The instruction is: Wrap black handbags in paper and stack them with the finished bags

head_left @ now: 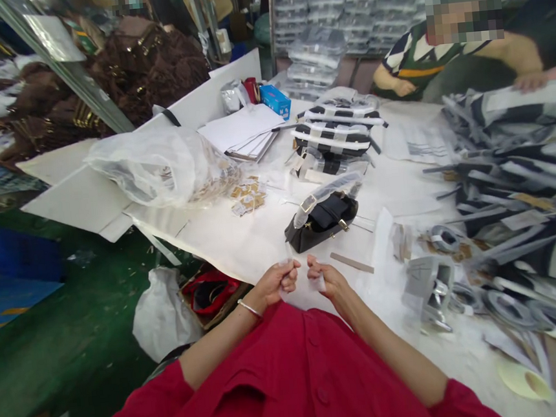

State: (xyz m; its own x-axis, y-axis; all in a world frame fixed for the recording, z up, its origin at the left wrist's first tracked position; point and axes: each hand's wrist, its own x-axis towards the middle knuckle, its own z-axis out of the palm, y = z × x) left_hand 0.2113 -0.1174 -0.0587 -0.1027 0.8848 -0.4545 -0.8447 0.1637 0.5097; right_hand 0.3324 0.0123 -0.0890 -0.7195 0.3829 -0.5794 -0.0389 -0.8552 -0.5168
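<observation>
My left hand (278, 280) and my right hand (323, 276) meet just above the near edge of the white table (241, 237), both with fingers pinched. Between them they hold a small clear piece, perhaps a tiny plastic packet (318, 284); I cannot make out what it is. A silver bangle sits on my left wrist. Just beyond my hands lies a small black handbag (321, 223) with gold fittings and a clear plastic strip across its top. A thin flat strip (351, 262) lies to the right of the bag.
A big clear plastic bag (157, 167), small gold tags (246, 195), paper stacks (244, 130) and folded striped bags (337, 132) lie farther back. Piles of striped goods (513, 168) fill the right. Another person in a striped top (415, 54) works at the far right. A white bag (163, 312) sits on the green floor.
</observation>
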